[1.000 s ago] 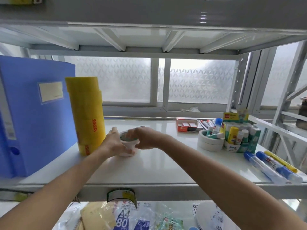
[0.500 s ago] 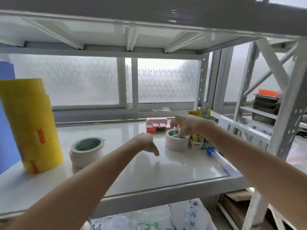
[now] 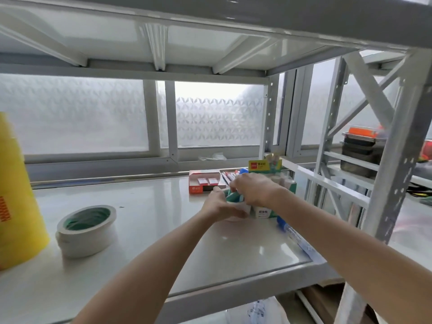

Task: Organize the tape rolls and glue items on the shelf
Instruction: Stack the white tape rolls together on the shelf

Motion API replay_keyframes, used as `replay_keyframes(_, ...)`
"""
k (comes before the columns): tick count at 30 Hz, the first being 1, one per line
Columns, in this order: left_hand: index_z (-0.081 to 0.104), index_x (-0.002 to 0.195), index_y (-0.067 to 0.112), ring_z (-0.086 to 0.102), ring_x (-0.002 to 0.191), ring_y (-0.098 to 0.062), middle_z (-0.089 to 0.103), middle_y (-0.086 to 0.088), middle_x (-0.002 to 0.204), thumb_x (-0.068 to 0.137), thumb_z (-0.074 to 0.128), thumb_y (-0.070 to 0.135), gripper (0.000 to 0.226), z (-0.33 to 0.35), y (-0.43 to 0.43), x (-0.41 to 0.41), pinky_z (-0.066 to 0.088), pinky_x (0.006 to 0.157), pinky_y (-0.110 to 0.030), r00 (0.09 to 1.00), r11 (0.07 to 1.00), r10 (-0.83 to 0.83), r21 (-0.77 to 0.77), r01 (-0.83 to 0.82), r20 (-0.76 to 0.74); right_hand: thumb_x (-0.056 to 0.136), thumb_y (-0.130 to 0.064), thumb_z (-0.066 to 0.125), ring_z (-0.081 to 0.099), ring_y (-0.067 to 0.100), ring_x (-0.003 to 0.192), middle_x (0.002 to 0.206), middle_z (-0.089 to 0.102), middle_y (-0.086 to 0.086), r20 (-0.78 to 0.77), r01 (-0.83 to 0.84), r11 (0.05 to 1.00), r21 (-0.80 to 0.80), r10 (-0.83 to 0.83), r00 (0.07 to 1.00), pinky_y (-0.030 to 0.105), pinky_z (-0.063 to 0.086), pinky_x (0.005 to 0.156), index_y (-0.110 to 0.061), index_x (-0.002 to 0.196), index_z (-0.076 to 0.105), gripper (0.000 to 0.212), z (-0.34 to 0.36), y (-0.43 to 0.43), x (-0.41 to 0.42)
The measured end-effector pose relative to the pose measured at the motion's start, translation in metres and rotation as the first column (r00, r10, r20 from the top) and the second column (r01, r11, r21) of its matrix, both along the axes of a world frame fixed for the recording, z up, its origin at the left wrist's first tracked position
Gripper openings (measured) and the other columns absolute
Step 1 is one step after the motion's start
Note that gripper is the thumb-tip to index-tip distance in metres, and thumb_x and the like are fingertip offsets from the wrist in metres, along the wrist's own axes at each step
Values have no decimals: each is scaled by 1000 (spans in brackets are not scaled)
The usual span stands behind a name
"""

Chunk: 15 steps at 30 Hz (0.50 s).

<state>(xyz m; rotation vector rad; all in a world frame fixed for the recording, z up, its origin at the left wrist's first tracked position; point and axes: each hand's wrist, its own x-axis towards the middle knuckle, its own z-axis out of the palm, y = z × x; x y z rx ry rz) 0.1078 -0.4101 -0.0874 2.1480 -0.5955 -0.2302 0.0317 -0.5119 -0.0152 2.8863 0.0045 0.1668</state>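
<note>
Our fingers [image 3: 217,195] clamp the tape roll [image 3: 234,203] at the right end of the shelf [image 3: 163,218], beside the glue box [image 3: 263,211]. The left hand [image 3: 222,205] wraps its side and the right hand [image 3: 254,190] covers its top, which we judge is to lift it clear.

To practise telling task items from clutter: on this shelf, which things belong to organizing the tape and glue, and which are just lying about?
Job: yellow tape stack; white tape roll; stacked white rolls in the left hand; glue-stick box; blue-capped glue tube.
Lying about: red box; dark containers on the next rack.
</note>
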Motion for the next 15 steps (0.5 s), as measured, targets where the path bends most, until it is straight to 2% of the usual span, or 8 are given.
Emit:
replay_keyframes(2,46,121,10,60,95,-17,56,-4,109,48,93,36,91,0,2,1,50,70,-24,1000,1000,-8,3,8,19,85,-2,60,58,26,105,122,51,8,12,-28,999,-46,29,1000,35,50,78,-16,122,58,39,-2,3,2)
replay_keyframes(5,49,123,11,60,100,-19,57,-5,114,44,94,37,94,2,9,6,51,74,-24,998,998,-56,31,55,26,86,-4,60,56,30,114,139,39,10,-15,-35,995,-98,34,999,33,46,72,-19,130,55,47,-4,12,7)
replay_keyframes(8,57,118,15,62,103,-19,61,-4,113,42,95,34,87,2,16,11,52,79,-25,993,993,-110,35,109,33,88,-9,61,57,31,110,137,37,11,-54,-24,987,-161,16,998,32,42,68,-19,127,58,40,-3,23,15)
replay_keyframes(11,60,119,17,63,106,-21,61,-5,116,29,88,44,98,-4,20,18,55,91,-37,988,989,-147,30,146,41,90,-10,58,58,31,112,146,31,13,-90,4,967,-254,-28,996,34,43,69,-13,129,56,39,-5,35,25)
replay_keyframes(15,55,127,17,60,109,-18,56,-3,121,25,86,46,110,-2,21,13,54,93,-36,987,987,-154,45,152,39,93,-12,55,53,31,121,155,18,15,-137,68,937,-344,-122,983,32,45,76,-14,136,50,43,-4,45,33)
